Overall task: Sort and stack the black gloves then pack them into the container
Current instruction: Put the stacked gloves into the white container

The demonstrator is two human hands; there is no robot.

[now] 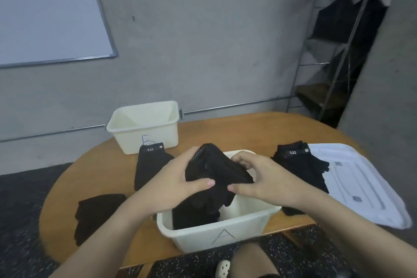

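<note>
Both hands grasp one bundle of black gloves (216, 169) — left hand (180, 178) and right hand (259, 176) at either end, its long axis running between them — directly above the open white container (216, 232) on the counter (248, 133).

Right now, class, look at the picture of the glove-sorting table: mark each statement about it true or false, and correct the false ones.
1. Both hands hold a black glove above the near bin. True: the left hand and right hand each grip it.
2. The far bin is full of gloves. False: no gloves show inside it.
3. A white lid lies at the right of the table. True.
4. The near bin holds nothing. False: black gloves lie inside it.
5. A glove pile labelled 5.11 lies left of the near bin. True.
</note>
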